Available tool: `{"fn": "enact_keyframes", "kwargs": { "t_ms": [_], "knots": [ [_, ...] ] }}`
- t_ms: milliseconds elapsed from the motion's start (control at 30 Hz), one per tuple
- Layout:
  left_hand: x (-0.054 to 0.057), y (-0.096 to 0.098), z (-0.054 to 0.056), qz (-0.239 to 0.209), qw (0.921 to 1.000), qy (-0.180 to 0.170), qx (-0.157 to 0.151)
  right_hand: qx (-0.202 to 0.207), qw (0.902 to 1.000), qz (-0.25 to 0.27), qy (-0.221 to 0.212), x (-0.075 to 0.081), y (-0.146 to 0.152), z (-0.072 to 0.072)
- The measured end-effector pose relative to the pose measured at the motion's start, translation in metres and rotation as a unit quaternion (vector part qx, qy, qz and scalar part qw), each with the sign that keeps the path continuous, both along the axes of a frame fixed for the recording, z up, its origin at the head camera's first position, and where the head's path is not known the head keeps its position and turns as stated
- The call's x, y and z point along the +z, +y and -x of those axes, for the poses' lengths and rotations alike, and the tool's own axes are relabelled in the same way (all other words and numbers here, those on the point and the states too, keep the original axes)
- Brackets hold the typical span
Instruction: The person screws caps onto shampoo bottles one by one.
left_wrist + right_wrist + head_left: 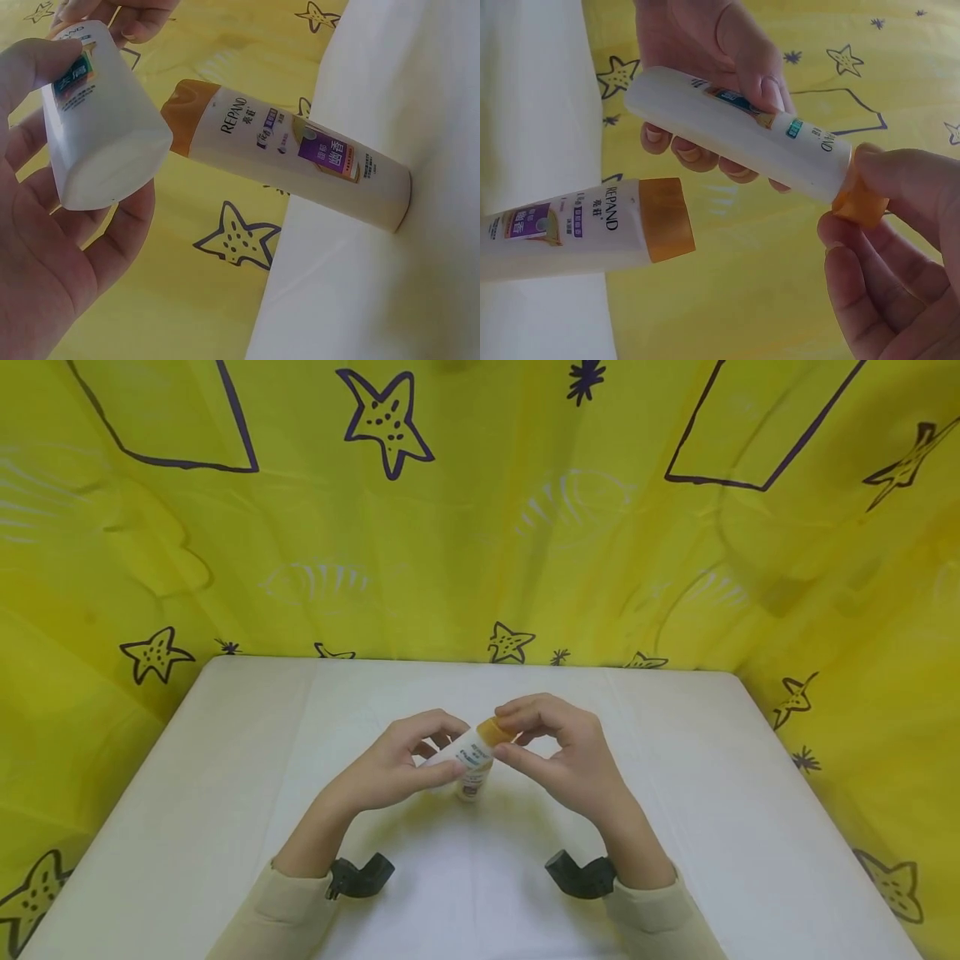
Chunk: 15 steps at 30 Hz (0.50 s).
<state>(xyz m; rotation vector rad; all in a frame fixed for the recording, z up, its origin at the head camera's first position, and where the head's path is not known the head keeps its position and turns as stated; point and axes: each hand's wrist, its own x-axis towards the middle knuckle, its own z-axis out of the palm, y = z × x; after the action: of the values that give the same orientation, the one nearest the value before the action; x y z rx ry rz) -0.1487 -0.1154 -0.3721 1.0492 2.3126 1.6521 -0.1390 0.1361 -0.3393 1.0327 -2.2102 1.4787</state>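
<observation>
Two hands on a white bottle above the table centre

The left hand [390, 768] grips the white bottle [471, 760] by its body; the right hand [562, 747] pinches its orange cap [495, 730]. A second bottle [292, 157], labelled REPANO, stands on the white table [675, 777].

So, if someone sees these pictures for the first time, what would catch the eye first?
Probably the two hands meeting over the white table: the left hand holds a white Repano bottle, while the right hand pinches its orange cap. Behind them hangs a bright yellow curtain with stars. A second Repano bottle shows in the wrist views.
</observation>
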Motion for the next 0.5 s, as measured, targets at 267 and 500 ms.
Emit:
{"fn": "enact_keyframes", "kwargs": {
  "t_ms": [267,500],
  "knots": [
    [0.0014,-0.0017,-0.0006,0.013,0.9996,-0.005,0.026,-0.004,0.9999,-0.009,0.003,0.0,-0.0009,-0.0016],
    [0.0019,-0.0033,0.001,0.008,0.9997,-0.003,0.021,-0.002,0.9997,-0.01,0.022,-0.002,-0.0009,0.0018]
  ]
}}
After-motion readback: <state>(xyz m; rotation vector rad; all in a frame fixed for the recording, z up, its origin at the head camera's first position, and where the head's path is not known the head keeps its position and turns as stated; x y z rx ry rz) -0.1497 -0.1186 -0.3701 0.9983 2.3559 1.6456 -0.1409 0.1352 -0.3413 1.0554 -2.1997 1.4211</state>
